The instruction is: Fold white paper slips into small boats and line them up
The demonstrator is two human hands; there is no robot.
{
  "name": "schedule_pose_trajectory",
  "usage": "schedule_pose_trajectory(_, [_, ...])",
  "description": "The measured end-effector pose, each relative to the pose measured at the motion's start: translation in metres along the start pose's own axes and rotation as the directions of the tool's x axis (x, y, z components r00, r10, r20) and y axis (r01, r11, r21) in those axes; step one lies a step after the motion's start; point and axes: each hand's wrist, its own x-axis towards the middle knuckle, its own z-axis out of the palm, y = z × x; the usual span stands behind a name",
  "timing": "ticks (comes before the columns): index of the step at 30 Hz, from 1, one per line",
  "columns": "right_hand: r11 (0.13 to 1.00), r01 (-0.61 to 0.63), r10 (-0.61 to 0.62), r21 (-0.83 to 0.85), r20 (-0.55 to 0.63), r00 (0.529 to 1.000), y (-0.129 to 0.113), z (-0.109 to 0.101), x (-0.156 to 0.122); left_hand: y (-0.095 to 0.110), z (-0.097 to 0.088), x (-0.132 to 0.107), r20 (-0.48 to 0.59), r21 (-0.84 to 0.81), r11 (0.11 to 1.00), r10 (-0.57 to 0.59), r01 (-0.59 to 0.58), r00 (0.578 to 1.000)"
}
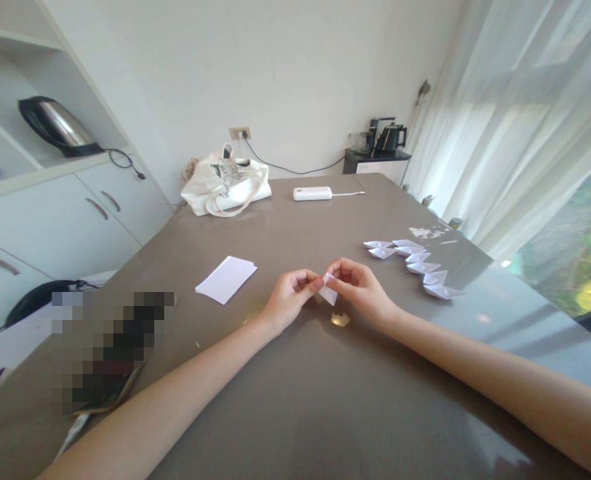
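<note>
Between both hands, just above the table, is a small piece of folded white paper (330,295). My left hand (294,292) pinches its left side between thumb and fingers. On the other side, my right hand (358,287) grips the upper right part, with the thumb across it. My fingers hide some of the folds. To the left lies a stack of white paper sheets (226,279). Several folded paper boats (424,267) stand in a slanting row to the right of my right hand.
On the grey-brown table (295,413) a white bag (228,183) and a white power bank (312,193) with a short cable sit at the back. Paper scraps (428,233) lie near the right edge. A blurred-out dark object (120,360) is beside my left forearm.
</note>
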Motion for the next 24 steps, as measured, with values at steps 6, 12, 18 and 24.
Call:
schedule_pose_trajectory(6, [1.000,-0.010,0.011,0.018,-0.010,1.000,-0.0035,0.0015,-0.0024,-0.0027,-0.0028,0.0037,0.061,-0.276,0.959,-0.056,0.071,0.997])
schedule_pose_trajectory(12, [1.000,0.006,-0.005,0.021,-0.030,1.000,-0.0067,0.0014,-0.0059,0.0002,-0.0017,0.0039,0.073,-0.281,0.954,-0.091,0.108,0.993])
schedule_pose_trajectory(18, [0.999,0.046,-0.046,0.025,-0.012,0.999,-0.0073,0.0017,-0.0073,0.0002,-0.0019,0.0033,0.088,-0.269,0.958,-0.074,0.095,0.993])
schedule_pose_trajectory(24, [0.998,0.055,-0.055,-0.034,-0.006,0.998,-0.0065,0.0010,-0.0070,0.0002,-0.0021,0.0016,0.086,-0.233,0.970,-0.054,0.073,0.995])
